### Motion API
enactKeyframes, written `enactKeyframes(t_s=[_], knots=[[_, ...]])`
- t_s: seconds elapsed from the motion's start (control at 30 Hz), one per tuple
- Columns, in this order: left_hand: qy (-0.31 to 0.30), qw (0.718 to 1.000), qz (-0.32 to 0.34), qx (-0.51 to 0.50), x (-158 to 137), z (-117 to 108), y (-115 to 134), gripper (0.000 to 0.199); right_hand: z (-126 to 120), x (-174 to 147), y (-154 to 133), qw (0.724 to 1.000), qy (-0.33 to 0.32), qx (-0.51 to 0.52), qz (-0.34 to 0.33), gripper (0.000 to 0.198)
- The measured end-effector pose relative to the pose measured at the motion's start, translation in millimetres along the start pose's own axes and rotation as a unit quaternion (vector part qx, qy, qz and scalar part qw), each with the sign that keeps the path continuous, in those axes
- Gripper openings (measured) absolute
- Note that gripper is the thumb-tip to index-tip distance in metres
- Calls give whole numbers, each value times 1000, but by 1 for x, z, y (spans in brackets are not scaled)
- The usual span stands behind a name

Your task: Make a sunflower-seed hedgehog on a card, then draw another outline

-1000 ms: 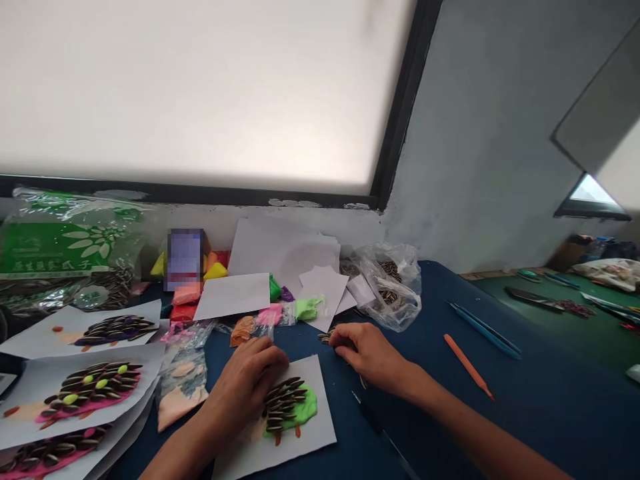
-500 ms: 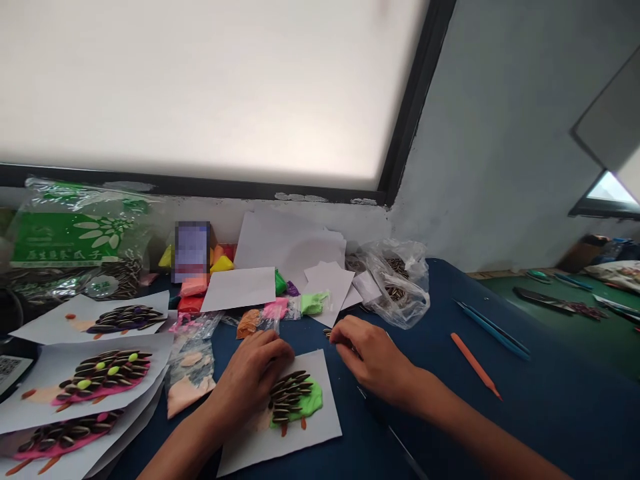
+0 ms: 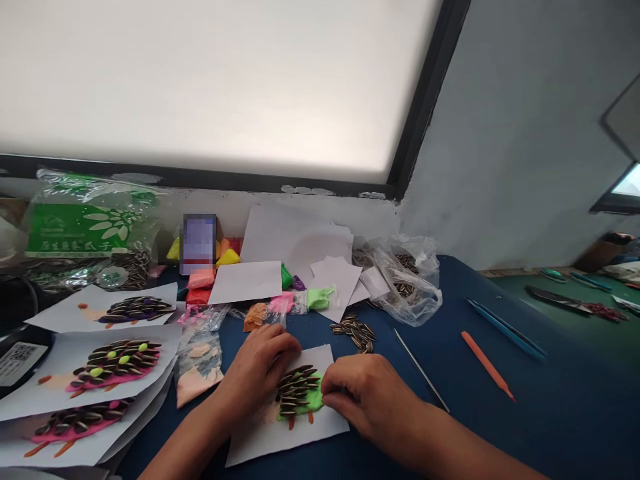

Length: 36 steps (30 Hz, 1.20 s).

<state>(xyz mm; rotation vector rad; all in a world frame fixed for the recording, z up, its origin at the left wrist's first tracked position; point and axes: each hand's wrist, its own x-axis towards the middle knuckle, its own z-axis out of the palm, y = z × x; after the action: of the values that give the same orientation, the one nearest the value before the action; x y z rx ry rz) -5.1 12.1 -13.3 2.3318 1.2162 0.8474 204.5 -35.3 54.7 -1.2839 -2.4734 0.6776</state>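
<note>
A white card (image 3: pixel 333 427) lies on the blue table, bearing a hedgehog of light green clay (image 3: pixel 315 400) with rows of striped sunflower seeds (image 3: pixel 296 392) stuck in it and small brown feet. My left hand (image 3: pixel 265 367) presses down on the card's upper left with bent fingers, covering part of the pale head. At the right edge of the green clay, my right hand (image 3: pixel 373 400) is pinched; the seed between its fingertips is mostly hidden. Behind it lies a small pile of loose sunflower seeds (image 3: pixel 355 330).
Seed-covered hedgehog cards (image 3: pixel 145 393) are stacked at left, before a green seed bag (image 3: pixel 65 230). Bagged clay (image 3: pixel 200 383), blank paper (image 3: pixel 245 283) and a plastic bag of seeds (image 3: pixel 415 287) stand behind. To the right lie a metal rod (image 3: pixel 420 370), an orange tool (image 3: pixel 487 367) and blue tweezers (image 3: pixel 505 327).
My right hand has moved from the loose seed pile down to the right edge of the green clay, uncovering the pile. My left hand stays on the card. The view has shifted slightly.
</note>
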Motion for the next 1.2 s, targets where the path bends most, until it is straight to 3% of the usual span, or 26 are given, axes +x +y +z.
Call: enactKeyframes(t_s=[0.13,0.43,0.67,1.2], knots=[[11,1000,4,-2,0,1,0,23,7,-1,2,1000,11,21,-7,19],[9,1000,3,-2,0,2,-1,23,16,0,5,996,63,-59,-30,11],[10,1000,4,-1,-1,2,0,24,24,1,6,995,80,-59,-22,12],[18,1000,5,7,0,4,-1,24,31,1,8,995,70,-67,-2,12]])
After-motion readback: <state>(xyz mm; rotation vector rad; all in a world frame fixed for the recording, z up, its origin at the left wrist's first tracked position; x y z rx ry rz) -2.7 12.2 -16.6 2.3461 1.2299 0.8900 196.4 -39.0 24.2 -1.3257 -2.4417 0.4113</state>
